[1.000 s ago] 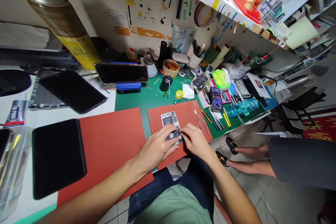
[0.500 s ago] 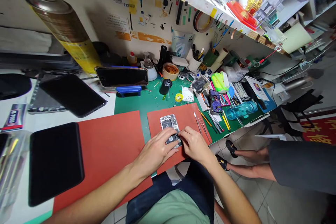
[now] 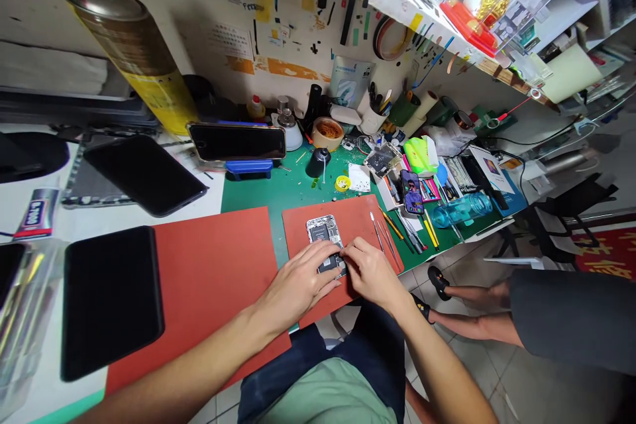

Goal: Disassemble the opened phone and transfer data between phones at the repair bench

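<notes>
An opened smartphone (image 3: 320,230) lies on the right-hand red mat (image 3: 355,207), its battery and inner parts bare. My left hand (image 3: 301,278) rests across the phone's lower part, fingers bent over it and thumb near its bottom edge, holding it down. At the phone's right edge, my right hand (image 3: 370,270) is closed in a pinch, with fingertips close to those of my left hand. Whatever sits between the right fingertips is hidden. Tweezers (image 3: 377,232) and other thin tools lie just right of the phone on the mat.
A black tablet (image 3: 113,301) overlaps the left red mat (image 3: 213,278). Behind stand a phone on a blue stand (image 3: 248,169), a black dropper bottle (image 3: 317,163) and a spray can (image 3: 144,59). A lit phone (image 3: 412,192) is at right. Another person's legs (image 3: 484,328) show beyond the bench.
The view has shifted slightly, so the bench appears a little further right. Both hands keep nearly the same hold at the opened smartphone.
</notes>
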`<state>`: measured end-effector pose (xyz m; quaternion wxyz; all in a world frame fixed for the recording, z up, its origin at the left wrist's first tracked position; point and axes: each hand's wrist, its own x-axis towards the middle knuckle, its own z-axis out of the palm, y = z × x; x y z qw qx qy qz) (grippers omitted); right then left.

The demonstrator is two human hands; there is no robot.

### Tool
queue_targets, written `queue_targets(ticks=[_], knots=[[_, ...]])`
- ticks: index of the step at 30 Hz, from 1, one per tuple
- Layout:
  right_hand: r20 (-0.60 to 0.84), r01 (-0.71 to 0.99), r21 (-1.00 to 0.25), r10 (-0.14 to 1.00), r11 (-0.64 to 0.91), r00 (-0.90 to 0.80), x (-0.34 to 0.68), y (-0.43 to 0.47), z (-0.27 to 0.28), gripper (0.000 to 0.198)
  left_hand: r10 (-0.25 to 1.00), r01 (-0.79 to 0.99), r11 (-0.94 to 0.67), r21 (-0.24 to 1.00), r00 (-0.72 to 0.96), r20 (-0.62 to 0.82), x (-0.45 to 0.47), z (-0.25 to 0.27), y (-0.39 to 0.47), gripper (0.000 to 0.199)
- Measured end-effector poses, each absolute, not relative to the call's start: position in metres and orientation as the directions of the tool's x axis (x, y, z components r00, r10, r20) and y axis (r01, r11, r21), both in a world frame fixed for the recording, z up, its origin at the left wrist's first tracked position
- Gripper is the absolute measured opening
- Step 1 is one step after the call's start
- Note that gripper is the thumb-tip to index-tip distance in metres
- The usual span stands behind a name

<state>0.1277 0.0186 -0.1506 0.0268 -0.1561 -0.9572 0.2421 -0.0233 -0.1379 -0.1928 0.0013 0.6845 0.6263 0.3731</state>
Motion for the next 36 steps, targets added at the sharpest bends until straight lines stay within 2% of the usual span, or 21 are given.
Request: queue_targets(ticks=[21,36], knots=[[-0.033,0.258,-0.568,0.292,0.781,-0.956,0.126,0.023,-0.149,0.029,0.869,0.866,-0.181,0.466,-0.081,0.488,-0.023,-0.192,-0.139,0.013],[-0.001,0.193,-0.633,0.249,0.749,-0.969,0.126,0.029,-0.160,0.028,0.875,0.870,-0.159,0.467,-0.095,0.475,-0.022,-0.195,-0.139,0.019]])
